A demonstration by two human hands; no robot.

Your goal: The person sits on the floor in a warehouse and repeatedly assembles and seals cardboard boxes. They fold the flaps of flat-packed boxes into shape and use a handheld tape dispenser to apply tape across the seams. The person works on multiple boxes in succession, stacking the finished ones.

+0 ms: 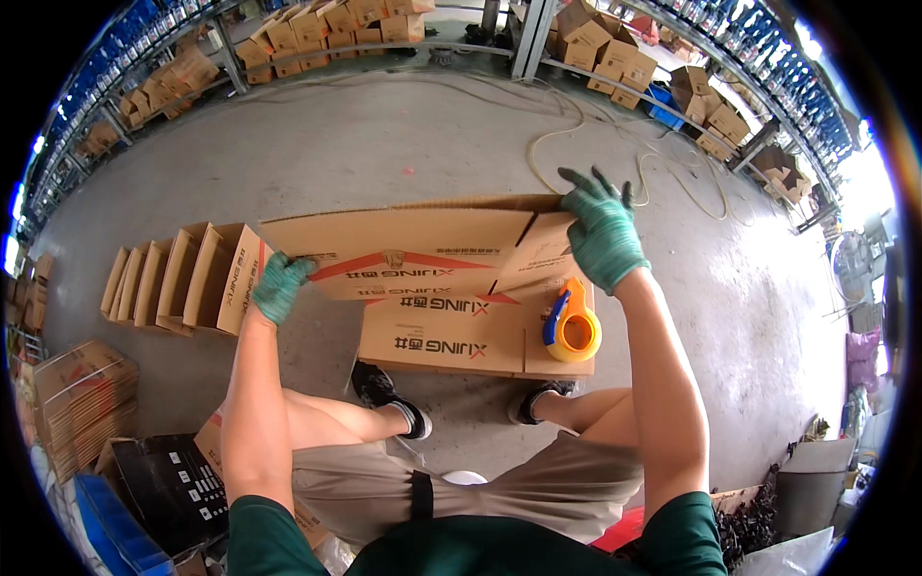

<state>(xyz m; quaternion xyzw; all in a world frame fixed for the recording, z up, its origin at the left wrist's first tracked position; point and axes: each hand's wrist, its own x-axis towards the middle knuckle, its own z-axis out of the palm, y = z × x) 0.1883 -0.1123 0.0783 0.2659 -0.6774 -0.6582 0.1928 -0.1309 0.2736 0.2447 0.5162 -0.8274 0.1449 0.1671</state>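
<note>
A partly folded brown cardboard box (413, 235) with red print is held up in front of me. My left hand (280, 286), in a green glove, is closed on its left end, thumb on the front face. At the right end, my right hand (603, 230), also gloved, has its fingers spread and touches the end flap. Below and nearer to me lies another cardboard box (442, 336), its far part hidden by the held one. On its right end rests a yellow tape dispenser (573, 331) with a blue part, apart from both hands.
Several open boxes (182, 278) stand in a row on the floor at the left. A strapped stack of flat cardboard (86, 398) sits nearer, beside a black carton (178, 490). Metal racks (533, 43) with boxes line the back; a pale hose (533, 154) crosses the floor.
</note>
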